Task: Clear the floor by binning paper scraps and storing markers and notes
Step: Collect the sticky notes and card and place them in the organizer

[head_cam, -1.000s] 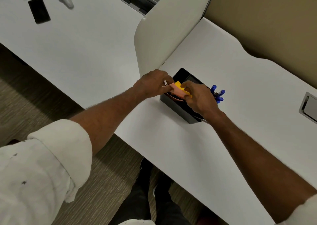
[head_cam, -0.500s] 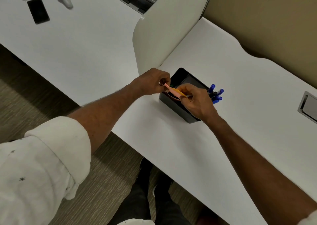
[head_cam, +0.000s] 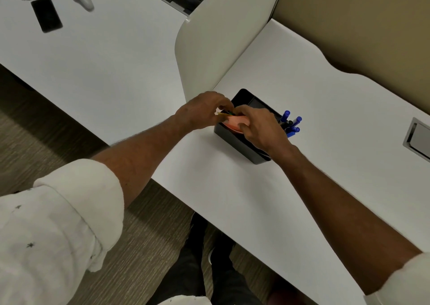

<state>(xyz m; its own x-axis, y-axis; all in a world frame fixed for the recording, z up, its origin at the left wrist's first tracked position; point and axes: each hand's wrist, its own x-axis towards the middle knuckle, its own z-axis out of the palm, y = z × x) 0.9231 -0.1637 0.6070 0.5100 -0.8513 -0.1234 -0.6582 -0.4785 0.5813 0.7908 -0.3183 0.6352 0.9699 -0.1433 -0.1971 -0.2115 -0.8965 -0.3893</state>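
On the white table (head_cam: pixel 256 200), the black organizer (head_cam: pixel 232 139) got its load: left hand (head_cam: pixel 202 111) and right hand (head_cam: pixel 260 128), both pinching the sticky notes (head_cam: pixel 233 122), tipped them from edge-up down flat into its 9 o'clock compartment. Blue markers (head_cam: pixel 290 123) stood stored at 3 o'clock.

notes (head_cam: pixel 235 122) pink | organizer (head_cam: pixel 239 141) black | markers (head_cam: pixel 292 123) blue | desk (head_cam: pixel 232 188) white

The person wore a white shirt (head_cam: pixel 186 301) dotted with small dark star-shaped marks. Its left sleeve (head_cam: pixel 76 195) was rolled into a thick cuff, the right sleeve (head_cam: pixel 404 279) drawn back likewise, leaving both forearms bare down to the left hand (head_cam: pixel 204 109) and right hand (head_cam: pixel 260 128). Below were dark trousers (head_cam: pixel 186 274) and a dark shoe (head_cam: pixel 221 249) with a pale sole edge.
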